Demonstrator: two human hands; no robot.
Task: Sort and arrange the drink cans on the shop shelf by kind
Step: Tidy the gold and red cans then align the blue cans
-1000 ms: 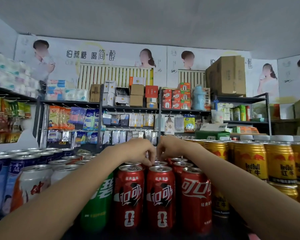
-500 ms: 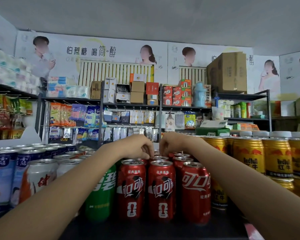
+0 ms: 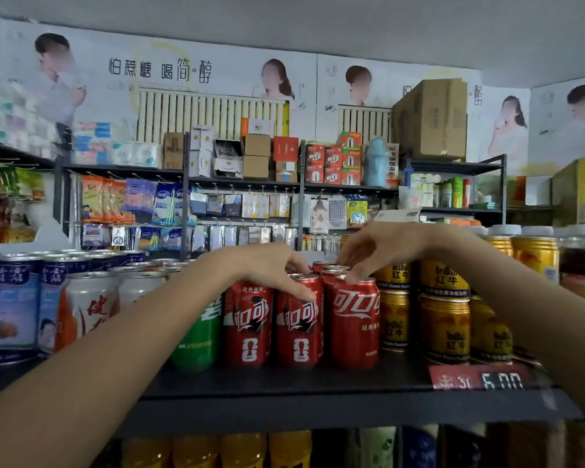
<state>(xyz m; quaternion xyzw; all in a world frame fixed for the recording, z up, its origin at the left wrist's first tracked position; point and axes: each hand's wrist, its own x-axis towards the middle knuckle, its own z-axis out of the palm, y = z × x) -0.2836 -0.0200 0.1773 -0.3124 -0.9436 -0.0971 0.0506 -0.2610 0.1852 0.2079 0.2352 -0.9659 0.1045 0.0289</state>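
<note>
Three red cola cans stand in the front row of the black shelf (image 3: 284,386): a left one (image 3: 249,327), a middle one (image 3: 298,336) and a right one (image 3: 355,327), with more red cans behind them. My left hand (image 3: 267,266) reaches over them, and its fingers lie across the top front of the middle can. My right hand (image 3: 379,251) hovers above, with loosely hanging fingertips touching the rim of the right can. A green can (image 3: 196,337) stands left of the red ones, partly hidden by my left forearm.
White-and-orange cans (image 3: 93,309) and blue cans (image 3: 14,305) fill the shelf's left side. Gold energy-drink cans (image 3: 444,329) are stacked two high on the right. A red price tag (image 3: 480,380) sits on the shelf edge. Yellow bottles (image 3: 217,450) stand on the shelf below.
Both hands have come forward from the rear red cans to the front row and moved apart, and their fingers have uncurled. The view has dropped, so the shelf edge shows.
</note>
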